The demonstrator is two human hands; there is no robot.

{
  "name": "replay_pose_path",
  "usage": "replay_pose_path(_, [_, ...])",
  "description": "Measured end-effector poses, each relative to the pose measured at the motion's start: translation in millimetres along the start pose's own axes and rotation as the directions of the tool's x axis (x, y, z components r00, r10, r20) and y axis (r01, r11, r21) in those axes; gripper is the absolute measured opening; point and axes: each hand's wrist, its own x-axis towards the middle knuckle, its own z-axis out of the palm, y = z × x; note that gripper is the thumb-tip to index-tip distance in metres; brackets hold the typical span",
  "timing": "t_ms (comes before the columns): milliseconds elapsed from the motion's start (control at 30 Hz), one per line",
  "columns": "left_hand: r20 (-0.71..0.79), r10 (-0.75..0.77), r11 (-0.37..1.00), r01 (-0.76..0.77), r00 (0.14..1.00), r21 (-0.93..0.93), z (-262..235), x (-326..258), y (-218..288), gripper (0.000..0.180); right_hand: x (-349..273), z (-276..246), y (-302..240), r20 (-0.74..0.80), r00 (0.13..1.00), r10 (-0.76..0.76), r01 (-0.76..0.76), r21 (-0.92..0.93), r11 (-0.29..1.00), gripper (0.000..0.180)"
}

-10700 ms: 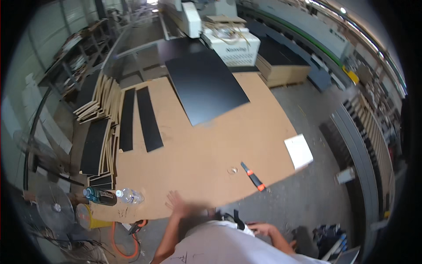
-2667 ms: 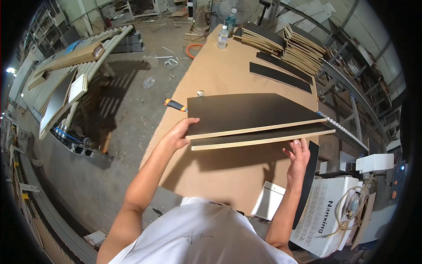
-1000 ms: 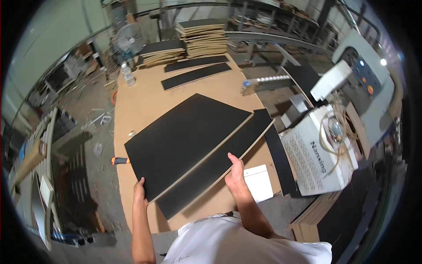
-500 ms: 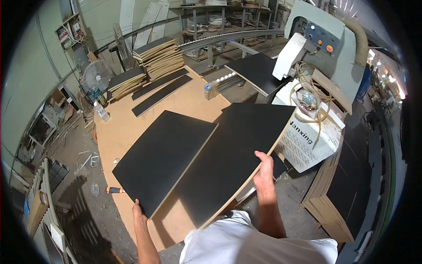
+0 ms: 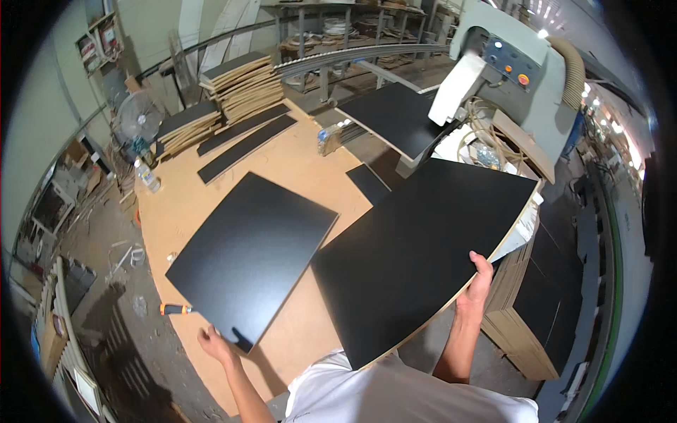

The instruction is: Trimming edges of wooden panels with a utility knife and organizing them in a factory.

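My right hand (image 5: 477,283) grips the near right edge of a large black board (image 5: 423,247) with a pale edge. This board is held up and tilted, its near corner close to my shirt. Left of it, a smaller black board (image 5: 254,254) lies over the wooden worktable (image 5: 303,345). At that board's near left edge is my left hand (image 5: 214,345), its fingers loosely apart and holding nothing. A dark reflection of the hand shows on the glossy face. An orange and black handled tool (image 5: 175,309) sits at the table's left edge, partly beside the smaller board.
Stacked boards (image 5: 243,92) and two narrow black strips (image 5: 247,149) occupy the table's far end. A plastic bottle (image 5: 147,176) stands at the left edge. Far right, a machine (image 5: 508,63) has another black board (image 5: 395,116) beside it. A board pile (image 5: 529,310) stands at right.
The large board has moved right with my right hand, away from the smaller one. My left hand has let go of the smaller board, which now lies flatter.
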Motion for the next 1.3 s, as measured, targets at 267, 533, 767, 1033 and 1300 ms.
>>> replay_pose_path(267, [0.618,0.071,0.992,0.011,0.783,-0.127,34.9,-77.5,41.3,0.035,-0.9,32.3,-11.4,0.077,0.996,0.051,-0.056,0.064,0.996,0.025])
replay_pose_path(533, [0.967,-0.214,0.588,0.809,0.138,0.014,59.6,-185.9,65.0,0.035,-6.0,75.7,-10.9,0.192,0.954,0.229,-0.237,0.017,0.971,0.050])
replay_pose_path(767, [0.916,-0.177,0.382,0.883,0.361,-0.274,9.5,-183.5,146.8,0.070,34.5,106.8,80.6,0.450,0.828,0.334,-0.335,-0.082,0.939,0.048])
replay_pose_path(1033, [0.574,-0.298,0.422,0.645,0.762,-0.637,-127.9,-189.3,102.2,0.046,-93.6,136.6,130.3,0.702,0.502,0.505,-0.531,-0.211,0.821,0.040])
replay_pose_path(1300, [0.247,-0.312,0.456,0.373,0.917,-0.808,-301.8,-194.5,51.5,0.028,-287.5,135.5,135.0,0.790,0.207,0.577,-0.657,-0.325,0.681,0.036])
